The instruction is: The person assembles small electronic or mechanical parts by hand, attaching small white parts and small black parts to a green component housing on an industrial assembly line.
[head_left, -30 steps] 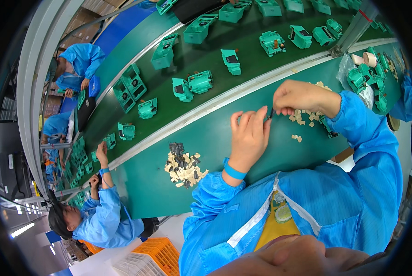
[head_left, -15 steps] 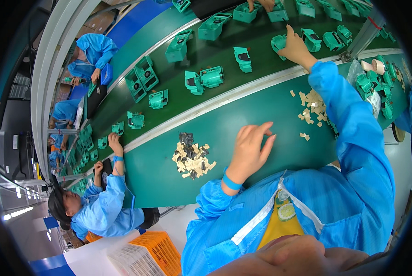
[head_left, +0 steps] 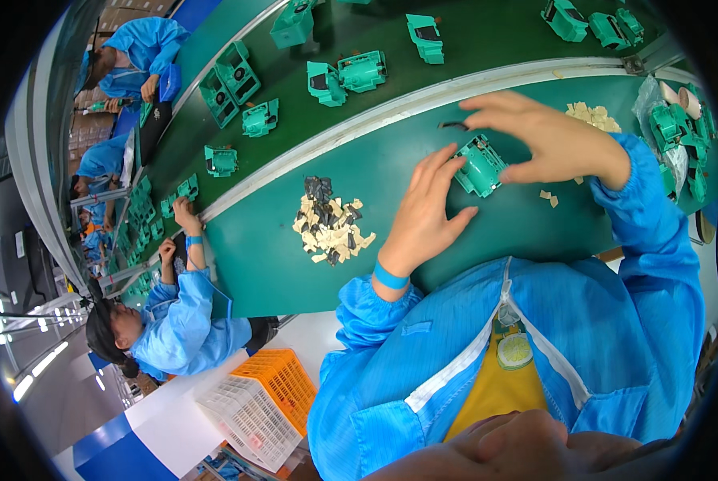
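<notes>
A small green plastic housing (head_left: 481, 168) is at the workbench between my two hands. My right hand (head_left: 547, 143) spans it, thumb against its right edge and fingers reaching past its far side. A thin dark strip (head_left: 453, 125) shows beside the right fingertips; whether it belongs to the housing cannot be told. My left hand (head_left: 424, 210) meets the housing's left edge with its fingertips, fingers stretched and thumb apart. Left of that hand lies a pile of cream and black scraps (head_left: 331, 224).
More cream pieces (head_left: 591, 117) lie beyond my right forearm, near a heap of green housings (head_left: 675, 132) with a clear bag. Several housings (head_left: 362, 72) sit on the conveyor belt behind a metal rail (head_left: 351, 132). A co-worker (head_left: 186, 321) works at left; crates (head_left: 275, 385) stand below.
My right hand has come back from the belt to the workbench with a green housing. My left hand has moved slightly nearer and meets its edge. The view has shifted.
</notes>
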Motion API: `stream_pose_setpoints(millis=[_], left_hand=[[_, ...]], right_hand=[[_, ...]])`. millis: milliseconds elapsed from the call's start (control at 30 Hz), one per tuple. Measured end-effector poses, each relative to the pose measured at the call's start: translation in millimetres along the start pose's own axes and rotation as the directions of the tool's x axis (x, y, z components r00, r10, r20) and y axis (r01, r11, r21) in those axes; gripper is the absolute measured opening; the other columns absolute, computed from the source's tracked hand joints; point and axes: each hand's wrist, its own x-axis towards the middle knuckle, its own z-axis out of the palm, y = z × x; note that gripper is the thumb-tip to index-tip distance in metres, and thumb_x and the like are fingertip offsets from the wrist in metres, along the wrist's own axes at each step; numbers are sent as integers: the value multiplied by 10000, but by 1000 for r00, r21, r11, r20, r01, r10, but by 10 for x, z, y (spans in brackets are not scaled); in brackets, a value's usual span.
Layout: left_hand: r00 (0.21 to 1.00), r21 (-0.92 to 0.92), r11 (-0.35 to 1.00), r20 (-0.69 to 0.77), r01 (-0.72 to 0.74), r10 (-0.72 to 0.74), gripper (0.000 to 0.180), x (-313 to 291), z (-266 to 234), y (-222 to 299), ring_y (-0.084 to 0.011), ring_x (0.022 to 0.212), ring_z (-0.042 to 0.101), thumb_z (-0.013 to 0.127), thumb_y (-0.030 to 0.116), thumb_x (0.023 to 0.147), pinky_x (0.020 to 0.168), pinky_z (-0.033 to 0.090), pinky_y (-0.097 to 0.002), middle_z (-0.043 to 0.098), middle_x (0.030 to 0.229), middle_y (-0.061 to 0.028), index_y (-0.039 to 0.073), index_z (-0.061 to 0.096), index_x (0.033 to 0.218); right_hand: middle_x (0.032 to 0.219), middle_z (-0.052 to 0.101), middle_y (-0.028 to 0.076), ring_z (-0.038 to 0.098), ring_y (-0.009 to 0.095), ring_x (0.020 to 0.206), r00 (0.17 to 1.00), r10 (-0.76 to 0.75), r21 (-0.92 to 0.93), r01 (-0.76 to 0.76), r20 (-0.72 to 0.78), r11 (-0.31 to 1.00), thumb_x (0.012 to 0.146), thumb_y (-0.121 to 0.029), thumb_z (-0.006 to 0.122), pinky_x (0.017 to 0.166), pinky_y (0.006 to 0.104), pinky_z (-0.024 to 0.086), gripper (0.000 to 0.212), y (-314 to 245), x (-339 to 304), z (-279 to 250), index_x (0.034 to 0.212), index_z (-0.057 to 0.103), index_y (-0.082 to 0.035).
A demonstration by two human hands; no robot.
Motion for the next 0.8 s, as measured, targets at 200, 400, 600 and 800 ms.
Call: stream_pose_setpoints(millis=[200,400,600,800], left_hand=[[967,321,914,146,-248,211,784,309,116,23,-398,1392,443,844,133,750,1134,408,-489,480,1518,-143,92,512,1459],[997,314,948,39,50,-66,908,187,264,195,-420,1369,435,905,231,709,1103,417,-493,508,1437,-191,12,464,1473],[989,210,976,-150,50,-19,1033,47,509,79,-414,1269,474,922,233,717,1062,431,-490,528,1386,-199,-9,340,1536],[983,155,985,-177,78,-50,1029,-22,666,32,-420,1274,463,905,181,726,1074,413,-502,534,1379,-209,-23,310,1541]], right_hand=[[1013,597,41,503,65,879,904,334,746,-23,-269,665,915,-83,699,788,248,412,216,-30,-315,284,780,537,-34],[911,635,16,545,48,834,818,568,968,-64,-89,243,919,-35,686,753,233,440,124,133,-596,972,821,609,-43],[923,639,2,558,39,840,823,561,945,-102,-95,310,931,0,665,742,216,450,109,262,-606,1193,849,603,-37],[931,606,-6,540,30,826,814,572,951,-86,-104,296,909,40,668,722,208,438,159,220,-576,1240,850,548,-47]])
